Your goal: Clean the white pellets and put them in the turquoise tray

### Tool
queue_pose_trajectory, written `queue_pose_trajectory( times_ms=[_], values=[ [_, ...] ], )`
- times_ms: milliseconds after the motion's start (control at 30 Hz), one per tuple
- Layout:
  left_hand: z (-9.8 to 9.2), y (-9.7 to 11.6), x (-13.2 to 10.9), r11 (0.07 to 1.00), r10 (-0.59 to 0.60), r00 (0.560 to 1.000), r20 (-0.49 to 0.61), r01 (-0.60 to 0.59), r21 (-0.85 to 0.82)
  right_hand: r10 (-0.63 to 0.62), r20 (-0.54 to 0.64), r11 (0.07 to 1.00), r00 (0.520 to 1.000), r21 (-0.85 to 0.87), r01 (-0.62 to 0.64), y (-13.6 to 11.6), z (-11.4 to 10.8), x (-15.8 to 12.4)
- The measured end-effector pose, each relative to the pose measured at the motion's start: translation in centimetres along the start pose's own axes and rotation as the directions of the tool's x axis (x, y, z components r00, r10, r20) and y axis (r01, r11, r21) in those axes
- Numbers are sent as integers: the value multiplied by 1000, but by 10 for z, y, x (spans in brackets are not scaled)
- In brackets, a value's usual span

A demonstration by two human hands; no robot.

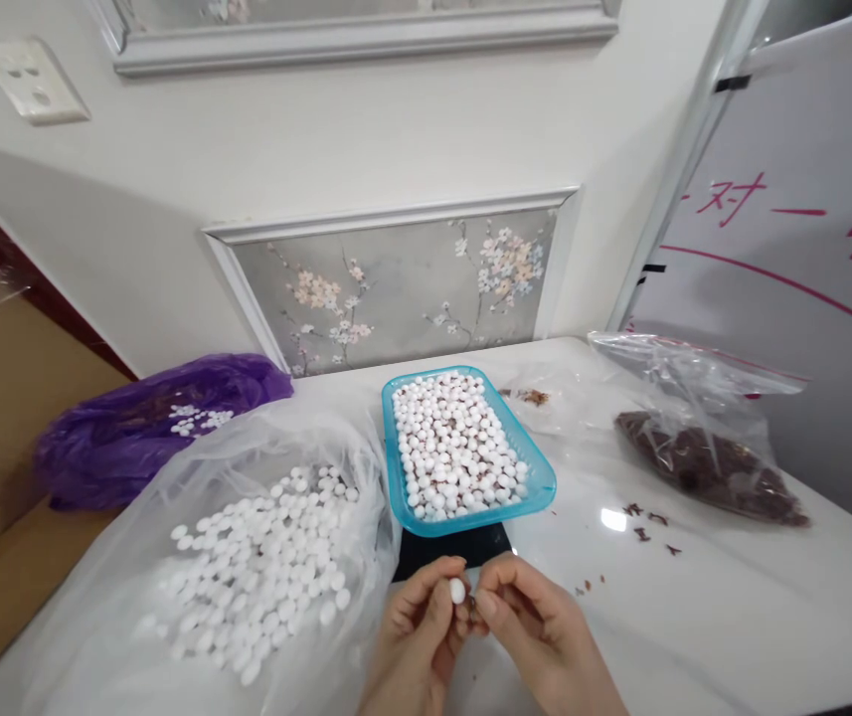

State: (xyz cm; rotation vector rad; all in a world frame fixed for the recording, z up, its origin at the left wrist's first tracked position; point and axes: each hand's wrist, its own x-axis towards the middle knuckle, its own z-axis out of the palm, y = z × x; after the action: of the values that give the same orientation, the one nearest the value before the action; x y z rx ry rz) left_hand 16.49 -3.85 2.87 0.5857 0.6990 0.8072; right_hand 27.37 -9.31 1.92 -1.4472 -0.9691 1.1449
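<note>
Between the thumb and fingers of my left hand (420,628) is a small white ball (457,591). Close against it, my right hand (534,622) pinches a tiny dark brown piece (472,603), mostly covered by the fingertips; whether it touches the ball I cannot tell. Just beyond both hands stands a blue plastic tray (545,488) full of white balls with brown bits among them. To the left, a clear plastic bag (127,542) lies open around many loose white balls (276,567).
A purple bag (97,443) with small white pieces lies at the back left. On the right sits a clear zip bag (709,467) of brown pieces, with several loose brown bits (641,534) nearby. Under the tray is a black flat object (447,554). Behind rises a panelled wall (396,129).
</note>
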Motion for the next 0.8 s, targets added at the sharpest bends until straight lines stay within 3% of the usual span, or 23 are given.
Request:
queue_pose_trajectory(
  times_ms=[500,800],
  values=[
    [-1,0,3,1000,5,994,109,-4,-3,14,0,996,1000,-93,-14,6,3,0],
    [-7,-2,4,998,-49,987,151,56,-40,115,-74,989,991,99,-108,-22,13,-12]
  ],
)
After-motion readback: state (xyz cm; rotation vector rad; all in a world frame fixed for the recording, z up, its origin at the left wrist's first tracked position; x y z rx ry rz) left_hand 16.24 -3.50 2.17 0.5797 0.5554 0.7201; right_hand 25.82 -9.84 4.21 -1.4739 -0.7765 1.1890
